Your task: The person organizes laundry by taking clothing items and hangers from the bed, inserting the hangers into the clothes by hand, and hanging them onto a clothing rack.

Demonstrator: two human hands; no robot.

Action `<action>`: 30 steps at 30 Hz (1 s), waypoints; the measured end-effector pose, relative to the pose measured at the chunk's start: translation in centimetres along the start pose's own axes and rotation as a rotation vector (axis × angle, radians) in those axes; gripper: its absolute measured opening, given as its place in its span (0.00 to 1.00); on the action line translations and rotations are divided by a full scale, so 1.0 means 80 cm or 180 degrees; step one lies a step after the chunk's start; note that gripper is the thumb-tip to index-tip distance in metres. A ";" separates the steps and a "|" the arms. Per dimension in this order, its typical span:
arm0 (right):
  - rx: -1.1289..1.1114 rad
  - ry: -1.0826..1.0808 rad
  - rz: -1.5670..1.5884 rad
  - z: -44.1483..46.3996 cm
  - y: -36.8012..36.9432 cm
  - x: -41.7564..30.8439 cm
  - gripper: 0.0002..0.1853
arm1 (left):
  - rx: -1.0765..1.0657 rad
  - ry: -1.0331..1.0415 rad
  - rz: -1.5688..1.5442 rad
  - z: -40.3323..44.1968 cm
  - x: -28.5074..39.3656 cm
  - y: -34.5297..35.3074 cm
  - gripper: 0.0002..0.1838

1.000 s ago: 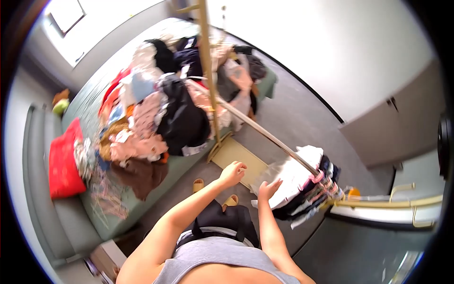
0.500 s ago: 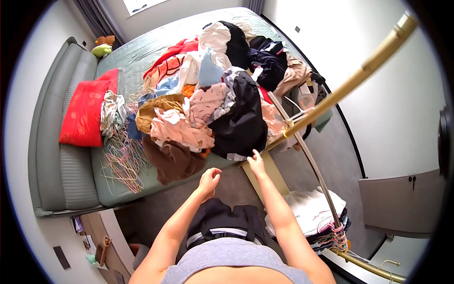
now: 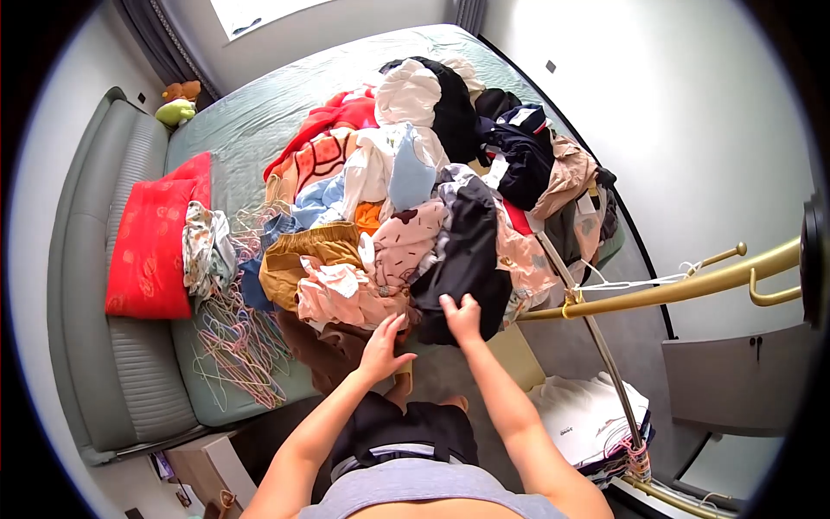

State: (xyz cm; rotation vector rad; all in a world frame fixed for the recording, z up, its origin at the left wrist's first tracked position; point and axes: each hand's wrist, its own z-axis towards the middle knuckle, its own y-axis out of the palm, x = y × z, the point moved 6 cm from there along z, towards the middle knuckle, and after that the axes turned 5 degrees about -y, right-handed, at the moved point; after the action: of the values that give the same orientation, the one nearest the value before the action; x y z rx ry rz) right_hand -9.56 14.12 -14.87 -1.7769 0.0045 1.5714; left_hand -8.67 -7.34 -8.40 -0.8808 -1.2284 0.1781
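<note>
My left hand point(image 3: 383, 353) has its fingers spread apart and holds nothing. It is just in front of a crumpled peach-pink garment point(image 3: 341, 290) and beside a brown garment point(image 3: 324, 350) hanging over the bed's near edge. My right hand point(image 3: 461, 320) touches the near end of a black garment point(image 3: 467, 259), thumb and fingers apart. Left of the black garment lies a pink garment with dark marks point(image 3: 405, 242), and mustard shorts point(image 3: 311, 251) are further left. A light blue piece point(image 3: 411, 173) and a white garment point(image 3: 406, 93) lie further back in the heap.
Loose hangers point(image 3: 238, 346) lie tangled on the bed point(image 3: 346, 60) near a red pillow point(image 3: 156, 251). A gold clothes rail point(image 3: 674, 290) with a metal post reaches in from the right. White folded clothes point(image 3: 584, 419) hang low right. Wooden cabinets point(image 3: 735, 381) stand beyond.
Both hands have moved closer to the clothes heap; my right hand now overlaps the black garment. My left fingers have opened out. The view has shifted, so the rail appears lower.
</note>
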 end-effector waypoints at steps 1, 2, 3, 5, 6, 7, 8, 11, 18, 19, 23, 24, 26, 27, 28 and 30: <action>-0.0191 -0.0163 0.0402 -0.018 0.004 -0.042 0.18 | 0.0010 0.0076 0.0139 0.015 0.014 -0.001 0.46; -0.0384 -0.0334 0.0804 -0.033 0.002 -0.081 0.17 | 0.0029 0.0151 0.0278 0.029 0.026 0.000 0.51; -0.0452 -0.0776 0.0856 -0.042 -0.010 -0.122 0.15 | 0.0407 0.0365 -0.0257 0.043 0.029 0.000 0.50; -0.0879 -0.0963 0.1144 -0.052 -0.021 -0.143 0.15 | 0.0288 0.0081 -0.0923 0.059 0.002 0.014 0.39; -0.0714 -0.0804 0.1555 -0.055 -0.028 -0.139 0.14 | 0.0205 -0.0167 -0.1335 0.065 -0.005 0.015 0.34; -0.0362 -0.1015 0.1336 -0.055 -0.046 -0.139 0.15 | 0.0571 -0.0136 -0.1768 0.067 -0.002 0.009 0.26; -0.0005 -0.1219 0.1121 -0.057 -0.067 -0.139 0.17 | 0.0552 -0.0382 -0.2182 0.067 -0.008 0.012 0.22; 0.0957 -0.1398 -0.0209 -0.075 -0.115 -0.095 0.28 | 0.0635 -0.0838 -0.2914 0.065 0.005 0.005 0.16; -0.0124 -0.1681 -0.0068 -0.094 -0.117 -0.021 0.37 | 0.0274 -0.2020 -0.4442 0.025 0.042 -0.028 0.18; -0.0387 -0.1754 0.0035 -0.095 -0.105 -0.002 0.38 | 0.0097 -0.1897 -0.4272 0.017 0.044 -0.029 0.23; -0.1059 -0.1159 0.1746 -0.079 -0.056 0.004 0.27 | -0.0682 -0.2737 -0.5278 -0.041 0.062 -0.039 0.23; -0.0761 -0.1266 0.2354 -0.095 -0.091 -0.100 0.19 | -0.0614 -0.2541 -0.5492 -0.049 0.064 -0.057 0.23; -0.1418 -0.1941 0.1653 -0.103 -0.073 -0.119 0.11 | -0.0282 -0.2437 -0.5655 -0.063 0.029 -0.083 0.24; -0.1431 -0.1157 0.2289 -0.115 -0.070 -0.157 0.06 | -0.0023 -0.2408 -0.5377 -0.072 0.015 -0.103 0.22; -0.1742 -0.0801 0.2589 -0.121 -0.052 -0.168 0.07 | 0.0703 -0.2475 -0.4039 -0.089 -0.016 -0.131 0.19; -0.1428 -0.0367 0.2236 -0.130 -0.025 -0.160 0.07 | 0.2137 -0.1921 -0.1476 -0.125 -0.062 -0.178 0.17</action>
State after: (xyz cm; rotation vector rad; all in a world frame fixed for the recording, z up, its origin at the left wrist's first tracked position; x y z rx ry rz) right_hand -2.88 4.24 -3.24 -2.1627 0.2660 2.3126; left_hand -6.46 -24.55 -3.19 0.0709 -1.7452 0.4693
